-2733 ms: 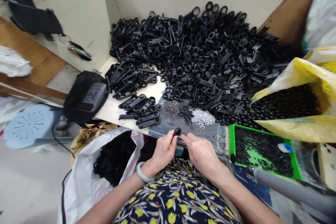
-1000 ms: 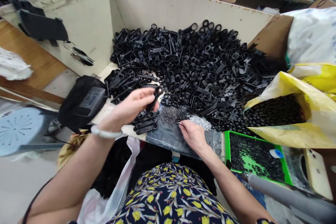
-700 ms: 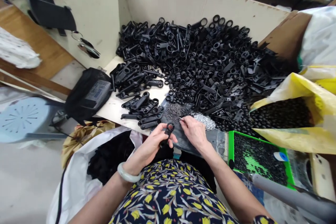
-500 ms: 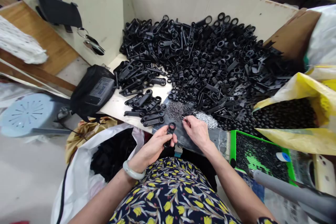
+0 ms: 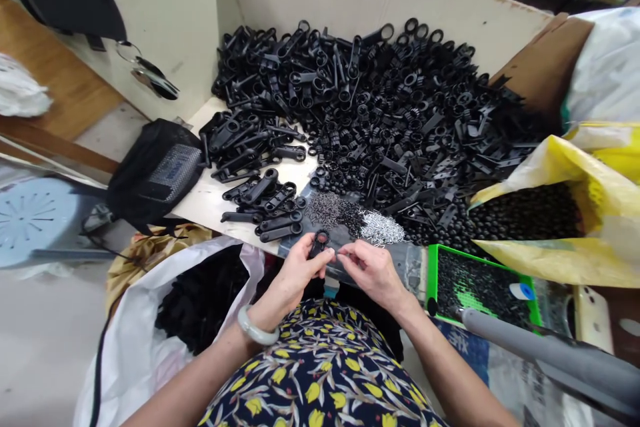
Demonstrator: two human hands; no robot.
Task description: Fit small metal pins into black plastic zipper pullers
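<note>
My left hand (image 5: 297, 271) is closed around a black plastic part with a ring at one end (image 5: 321, 240), the ring pointing away from me. Close beside it, my right hand (image 5: 373, 270) is pinched, thumb against fingers; whatever sits between the fingertips is too small to make out. Just beyond my hands lie a heap of small silvery pins (image 5: 383, 228) and a heap of tiny grey-brown pieces (image 5: 326, 209). Several black arm-shaped parts with ringed ends (image 5: 281, 227) rest on the pale board to the left.
A large pile of black plastic parts (image 5: 380, 100) fills the walled bench. At right are a green tray (image 5: 433, 280) of small black bits, a yellow bag (image 5: 545, 263) of black pieces and a grey bar (image 5: 525, 340). A white sack (image 5: 135, 327) stands at left, below a black pouch (image 5: 155, 163).
My right hand has drawn back from the small heaps toward my left hand. My left fingers have shifted on the black part. The whole view has moved slightly to the right.
</note>
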